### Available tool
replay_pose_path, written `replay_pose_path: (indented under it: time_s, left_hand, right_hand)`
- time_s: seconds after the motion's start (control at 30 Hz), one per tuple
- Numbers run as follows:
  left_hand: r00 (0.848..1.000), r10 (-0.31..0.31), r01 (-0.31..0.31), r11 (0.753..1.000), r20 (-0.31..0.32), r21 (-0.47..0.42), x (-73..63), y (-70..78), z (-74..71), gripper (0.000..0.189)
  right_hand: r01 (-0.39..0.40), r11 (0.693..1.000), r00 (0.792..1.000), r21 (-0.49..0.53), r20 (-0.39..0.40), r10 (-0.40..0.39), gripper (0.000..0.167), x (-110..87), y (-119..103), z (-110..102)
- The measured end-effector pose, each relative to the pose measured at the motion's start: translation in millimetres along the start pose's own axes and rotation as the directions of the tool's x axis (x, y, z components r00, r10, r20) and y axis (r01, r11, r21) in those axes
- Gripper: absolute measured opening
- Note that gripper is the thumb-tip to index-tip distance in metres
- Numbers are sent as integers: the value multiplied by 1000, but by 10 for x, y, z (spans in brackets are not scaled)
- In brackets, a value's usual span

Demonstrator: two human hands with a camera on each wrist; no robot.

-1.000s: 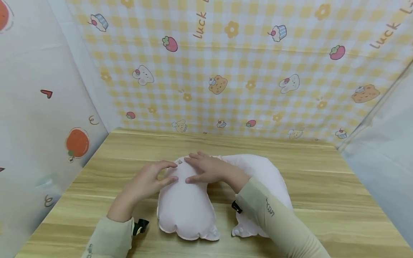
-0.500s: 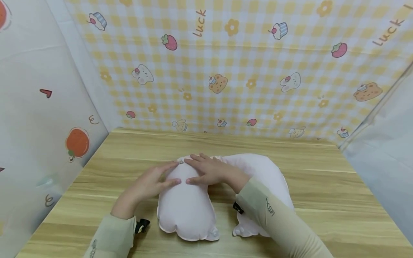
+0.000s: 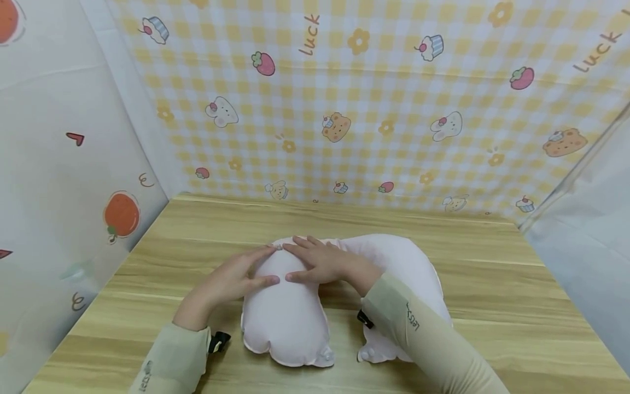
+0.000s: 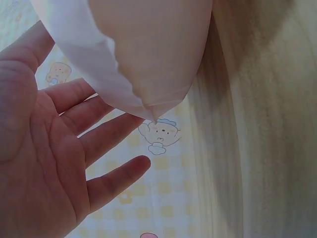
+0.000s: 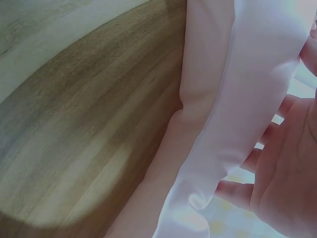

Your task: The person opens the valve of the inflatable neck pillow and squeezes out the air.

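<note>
A pale pink inflatable neck pillow, puffed up in a U shape, lies on the wooden table with its two ends toward me. My left hand is at the outer side of its left arm, thumb on top, index fingertip right at a small clear valve. In the left wrist view the left hand has its fingers spread along the pillow's edge. From the other side my right hand rests across the same arm, fingers extended. The right wrist view shows the right hand's fingers against the pillow's side.
The wood-grain table reaches back to a yellow checked cloth with cartoon prints. White printed sheeting stands at the left, and plain white sheeting at the right. Each sleeve has a black clip near the wrist.
My left hand has slid slightly right and inward, bringing its thumb and index finger further over the pillow, toward the valve. My right hand and the pillow stay almost where they were.
</note>
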State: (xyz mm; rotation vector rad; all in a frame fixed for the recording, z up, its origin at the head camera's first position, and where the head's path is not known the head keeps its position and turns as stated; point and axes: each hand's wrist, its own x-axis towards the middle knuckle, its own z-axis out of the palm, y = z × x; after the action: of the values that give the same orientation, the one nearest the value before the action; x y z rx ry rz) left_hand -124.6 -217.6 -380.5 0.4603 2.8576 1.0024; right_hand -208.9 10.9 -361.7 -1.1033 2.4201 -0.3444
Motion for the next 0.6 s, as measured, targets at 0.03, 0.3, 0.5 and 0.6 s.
replay_pose_path:
  time_s: [0.03, 0.3, 0.5, 0.6]
  left_hand:
    - [1000, 6, -6, 1000, 0, 6, 2, -1, 0, 72]
    - [1000, 2, -2, 1000, 11, 24, 4, -23, -2, 74]
    - [1000, -5, 4, 1000, 14, 25, 3, -39, 7, 72]
    - [1000, -18, 18, 1000, 20, 19, -1, -41, 9, 72]
  right_hand:
    - [1, 1000, 1000, 2, 0, -1, 75, 1, 4, 4]
    - [-2, 1000, 1000, 7, 3, 2, 75, 10, 14, 29]
    - [1, 1000, 1000, 1, 9, -1, 76, 16, 19, 42]
    - [-2, 1000, 1000, 0, 13, 2, 76, 19, 20, 51]
